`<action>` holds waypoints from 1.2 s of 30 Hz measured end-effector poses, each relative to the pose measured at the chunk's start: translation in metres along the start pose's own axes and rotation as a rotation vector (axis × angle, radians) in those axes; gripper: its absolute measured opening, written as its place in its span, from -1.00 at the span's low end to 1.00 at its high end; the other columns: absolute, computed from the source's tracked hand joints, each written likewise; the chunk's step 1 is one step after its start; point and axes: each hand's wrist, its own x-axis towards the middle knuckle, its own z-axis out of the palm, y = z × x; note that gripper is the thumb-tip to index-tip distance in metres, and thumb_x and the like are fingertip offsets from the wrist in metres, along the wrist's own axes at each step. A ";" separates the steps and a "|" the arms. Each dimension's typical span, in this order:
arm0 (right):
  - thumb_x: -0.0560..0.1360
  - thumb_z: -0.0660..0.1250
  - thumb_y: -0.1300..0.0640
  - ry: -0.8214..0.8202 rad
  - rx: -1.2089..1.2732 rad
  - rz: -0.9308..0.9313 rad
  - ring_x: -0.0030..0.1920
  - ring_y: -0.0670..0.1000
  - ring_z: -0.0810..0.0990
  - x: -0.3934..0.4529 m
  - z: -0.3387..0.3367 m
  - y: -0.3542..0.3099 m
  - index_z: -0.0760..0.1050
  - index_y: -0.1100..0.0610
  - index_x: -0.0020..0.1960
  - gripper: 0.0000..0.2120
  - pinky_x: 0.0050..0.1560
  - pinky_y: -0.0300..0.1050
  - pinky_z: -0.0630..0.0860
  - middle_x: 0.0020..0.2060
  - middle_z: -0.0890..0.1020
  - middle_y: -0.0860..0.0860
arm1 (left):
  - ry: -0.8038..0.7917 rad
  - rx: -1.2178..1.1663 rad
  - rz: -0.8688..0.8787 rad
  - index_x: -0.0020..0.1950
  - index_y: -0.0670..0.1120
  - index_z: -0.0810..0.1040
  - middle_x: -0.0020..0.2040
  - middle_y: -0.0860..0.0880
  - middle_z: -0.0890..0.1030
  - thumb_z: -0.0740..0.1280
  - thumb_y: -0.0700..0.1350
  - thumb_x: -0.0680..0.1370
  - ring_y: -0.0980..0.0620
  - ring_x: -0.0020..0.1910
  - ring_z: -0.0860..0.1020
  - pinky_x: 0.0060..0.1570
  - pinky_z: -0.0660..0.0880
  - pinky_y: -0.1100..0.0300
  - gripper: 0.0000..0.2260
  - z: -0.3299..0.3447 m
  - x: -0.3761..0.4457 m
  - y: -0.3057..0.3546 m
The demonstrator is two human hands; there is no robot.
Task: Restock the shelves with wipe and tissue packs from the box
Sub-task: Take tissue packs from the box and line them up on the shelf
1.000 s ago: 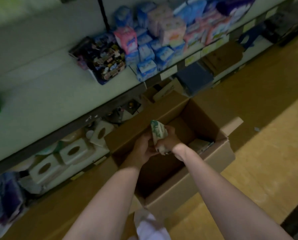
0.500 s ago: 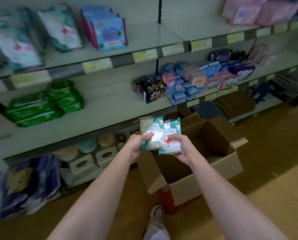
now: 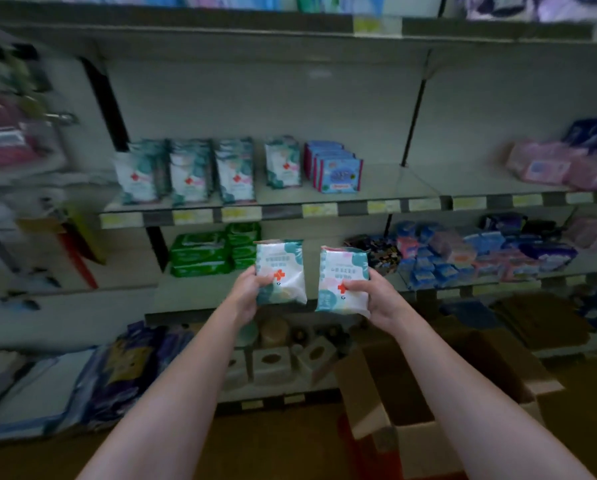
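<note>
Head view: the carry step is in hand. The left hand [image 3: 246,295] grips one wipe pack [image 3: 280,271] by its lower edge, fingers curled round it; the right hand [image 3: 373,296] grips a second wipe pack [image 3: 342,279] the same way. Both packs stand upright, just apart, in front of the lower shelf's front edge. Matching packs [image 3: 186,173] stand in rows at the left end of the middle shelf [image 3: 383,183], with one short row [image 3: 282,162] beside the blue packs [image 3: 335,171]. The next move, I judge, calls for lifting both packs to that short row. The box [image 3: 394,420] sits on the floor at lower right.

Half a second ago the packs overlapped just above the box; now they are separated and raised, and the view has tilted up.
</note>
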 end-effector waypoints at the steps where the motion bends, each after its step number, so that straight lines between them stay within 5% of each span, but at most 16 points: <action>1: 0.45 0.32 0.38 -0.015 -0.009 -0.003 0.07 0.18 0.63 0.002 0.009 -0.005 0.34 0.18 0.34 -0.51 -0.10 0.05 0.63 0.16 0.59 0.22 | 0.002 -0.003 0.022 0.31 -0.25 0.40 0.20 -0.25 0.53 0.17 -0.36 0.57 -0.08 -0.10 0.56 0.02 0.50 0.00 -0.69 -0.004 -0.002 0.008; 6: 0.46 0.30 0.40 -0.092 -0.034 -0.048 0.00 0.15 0.65 0.009 0.049 -0.025 0.37 0.22 0.29 -0.58 -0.11 0.03 0.64 0.12 0.61 0.21 | 0.004 -0.028 0.111 0.27 -0.23 0.41 -0.01 -0.11 0.59 0.16 -0.36 0.57 -0.05 -0.11 0.57 0.01 0.51 0.02 -0.72 -0.013 -0.004 0.040; 10: 0.48 0.25 0.41 -0.129 0.037 -0.101 -0.05 0.13 0.64 0.026 0.081 -0.034 0.37 0.23 0.27 -0.63 -0.12 0.03 0.63 0.04 0.63 0.18 | -0.035 0.010 0.128 0.25 -0.20 0.42 0.04 -0.13 0.60 0.17 -0.33 0.57 -0.07 -0.08 0.60 -0.09 0.55 0.05 -0.74 -0.020 0.006 0.055; 15: 0.48 0.26 0.44 -0.151 0.057 -0.168 -0.04 0.15 0.60 0.063 0.118 -0.045 0.16 0.17 0.30 -0.51 -0.20 0.02 0.63 0.07 0.55 0.18 | -0.264 0.177 0.150 0.22 -0.07 0.51 0.08 -0.07 0.65 0.42 -0.15 0.43 -0.04 -0.01 0.63 -0.05 0.58 0.10 -0.64 -0.004 0.024 0.070; 17: 0.42 0.36 0.42 -0.128 -0.089 -0.204 0.12 0.19 0.54 0.084 0.122 -0.053 0.07 0.07 0.30 -0.35 0.03 0.10 0.59 0.23 0.45 0.24 | -0.217 0.336 0.187 0.21 -0.08 0.52 0.10 -0.08 0.65 0.48 -0.19 0.30 -0.10 0.06 0.62 0.06 0.55 0.00 -0.52 -0.007 0.037 0.083; 19: 0.31 0.53 0.26 -0.035 -0.486 -0.269 0.37 0.19 0.34 0.105 0.120 -0.067 -0.07 0.02 0.44 -0.04 0.35 0.14 0.36 0.43 0.23 0.22 | -0.152 0.531 0.233 0.14 -0.13 0.56 0.05 -0.12 0.65 0.49 -0.26 0.29 -0.12 0.03 0.62 0.08 0.54 -0.03 -0.58 -0.015 0.052 0.103; 21: 0.27 0.57 0.07 0.047 -0.869 -0.345 0.50 0.16 0.08 0.123 0.120 -0.084 -0.23 -0.01 0.52 0.15 0.46 0.09 0.14 0.50 0.02 0.17 | -0.098 0.724 0.271 0.01 -0.14 0.59 -0.07 -0.09 0.66 0.52 -0.23 0.29 -0.06 -0.09 0.62 0.04 0.56 -0.03 -0.68 -0.022 0.070 0.126; 23: 0.30 0.55 0.01 0.000 -1.045 -0.474 0.49 0.14 0.13 0.140 0.123 -0.101 -0.18 -0.08 0.53 0.10 0.44 0.01 0.18 0.50 0.09 0.15 | -0.017 0.777 0.310 0.02 -0.13 0.58 -0.09 -0.04 0.64 0.56 -0.18 0.27 0.02 -0.12 0.59 -0.07 0.55 0.09 -0.63 -0.022 0.083 0.147; 26: 0.33 0.53 0.09 -0.187 -1.063 -0.486 0.26 0.00 0.44 0.169 0.128 -0.122 0.07 -0.04 0.49 -0.11 0.17 -0.26 0.39 0.32 0.44 0.06 | 0.113 0.551 0.386 0.22 -0.20 0.51 0.06 -0.17 0.63 0.54 -0.25 0.30 -0.05 0.00 0.61 0.03 0.56 0.11 -0.49 -0.010 0.108 0.171; 29: 0.32 0.54 0.16 -0.244 -0.786 -0.374 0.05 -0.01 0.61 0.198 0.126 -0.128 0.37 0.12 0.26 -0.42 -0.03 -0.19 0.57 0.03 0.63 0.01 | 0.206 0.312 0.487 0.14 -0.24 0.55 0.08 -0.24 0.61 0.42 -0.39 0.38 -0.10 0.00 0.58 0.03 0.55 0.06 -0.66 0.011 0.129 0.183; 32: 0.40 0.46 0.27 -0.220 -0.545 -0.362 -0.16 -0.14 0.65 0.218 0.121 -0.131 0.48 0.22 0.14 -0.66 -0.28 -0.31 0.55 -0.04 0.64 0.05 | 0.233 0.310 0.496 0.03 -0.19 0.62 0.08 -0.12 0.61 0.44 -0.27 0.42 -0.05 0.07 0.55 0.08 0.52 0.12 -0.80 0.025 0.153 0.191; 36: 0.46 0.39 0.29 -0.206 -0.308 -0.342 -0.02 0.02 0.63 0.246 0.110 -0.143 0.46 0.16 0.15 -0.71 -0.16 -0.13 0.61 0.06 0.63 0.09 | 0.118 0.184 0.356 0.05 -0.11 0.60 0.10 -0.13 0.63 0.33 -0.03 0.53 -0.11 0.09 0.58 0.15 0.51 0.02 -0.81 0.032 0.182 0.193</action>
